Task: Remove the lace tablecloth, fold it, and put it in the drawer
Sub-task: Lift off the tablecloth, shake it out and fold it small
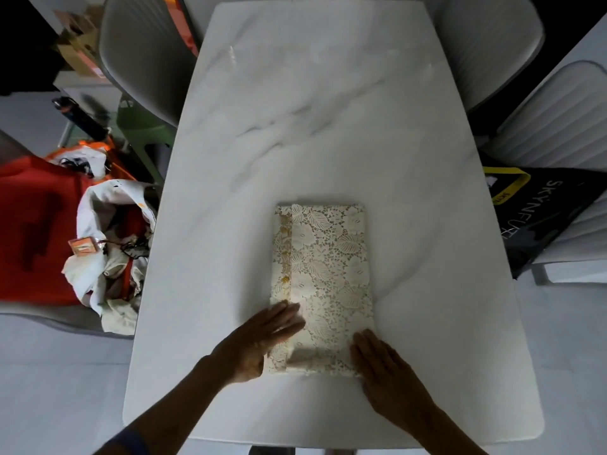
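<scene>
Lace tablecloth folded on table, left hand and right hand fingers flat on it

**A home dining area**

A white marble-look counter is standing with grey padded chairs sitting round it, as in a household dining room. On the floor to the left, a heap of clothes and cloth bags is lying beside red fabric. On the right, a black printed bag is resting on a chair seat.
</scene>
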`<state>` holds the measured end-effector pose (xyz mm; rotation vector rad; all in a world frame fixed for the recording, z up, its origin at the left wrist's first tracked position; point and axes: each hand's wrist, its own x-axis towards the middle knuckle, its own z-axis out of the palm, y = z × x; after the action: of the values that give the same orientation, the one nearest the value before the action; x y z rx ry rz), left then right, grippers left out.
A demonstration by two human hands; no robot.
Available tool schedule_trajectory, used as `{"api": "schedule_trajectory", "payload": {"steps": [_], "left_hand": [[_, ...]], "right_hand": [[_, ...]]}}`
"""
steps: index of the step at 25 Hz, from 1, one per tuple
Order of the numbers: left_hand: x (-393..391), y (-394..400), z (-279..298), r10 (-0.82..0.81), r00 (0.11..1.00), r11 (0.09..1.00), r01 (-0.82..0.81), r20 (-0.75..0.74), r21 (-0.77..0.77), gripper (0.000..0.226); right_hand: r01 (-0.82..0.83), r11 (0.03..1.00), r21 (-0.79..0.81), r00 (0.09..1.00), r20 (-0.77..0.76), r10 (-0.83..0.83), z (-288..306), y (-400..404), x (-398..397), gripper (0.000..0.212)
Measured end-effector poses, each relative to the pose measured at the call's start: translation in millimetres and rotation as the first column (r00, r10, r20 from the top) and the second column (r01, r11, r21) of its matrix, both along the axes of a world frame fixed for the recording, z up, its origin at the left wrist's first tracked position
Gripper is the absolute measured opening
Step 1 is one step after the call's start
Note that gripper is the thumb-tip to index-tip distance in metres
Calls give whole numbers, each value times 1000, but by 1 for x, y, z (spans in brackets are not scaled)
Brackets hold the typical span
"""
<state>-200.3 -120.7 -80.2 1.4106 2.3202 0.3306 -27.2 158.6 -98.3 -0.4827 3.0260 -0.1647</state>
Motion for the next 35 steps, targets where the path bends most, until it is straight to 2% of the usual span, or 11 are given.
{"api": "schedule_trajectory", "payload": {"steps": [4,7,10,13,16,18,21,25,31,34,35], "left_hand": [[-8,-8,-4,-92,996,995,92,6,-26,82],[-2,-6,-8,15,1000,994,-16,12,112,85],[7,5,-11,171,970,930,-217,173,296,67],[14,-6,-16,40,996,992,-30,-79,125,70],[14,-11,-13,84,995,976,-93,53,197,60],[7,-3,-4,254,861,869,-403,440,287,30],[-4,16,5,556,464,617,-786,690,32,17],[-11,34,0,739,422,481,-876,525,26,45],[-10,51,3,862,319,330,-943,393,40,57],[-14,56,3,907,311,304,-950,285,71,40],[-16,56,4,902,370,350,-929,223,125,26]], "right_hand": [[102,938,-331,994,-6,-110,33,14,-20,26],[320,705,-633,947,203,-247,46,27,-20,31],[65,921,-384,979,205,16,42,34,-11,61],[-211,977,23,971,124,206,30,43,-23,79],[-66,951,-301,994,62,88,20,41,-26,55],[342,726,-597,932,315,-180,27,35,-34,37],[689,370,-623,725,596,-346,33,26,-72,19],[742,228,-630,637,558,-532,28,15,-105,10],[824,329,-462,535,440,-722,20,7,-126,48],[860,278,-429,450,376,-810,24,8,-128,36],[823,387,-415,514,257,-818,26,9,-127,30]]}}
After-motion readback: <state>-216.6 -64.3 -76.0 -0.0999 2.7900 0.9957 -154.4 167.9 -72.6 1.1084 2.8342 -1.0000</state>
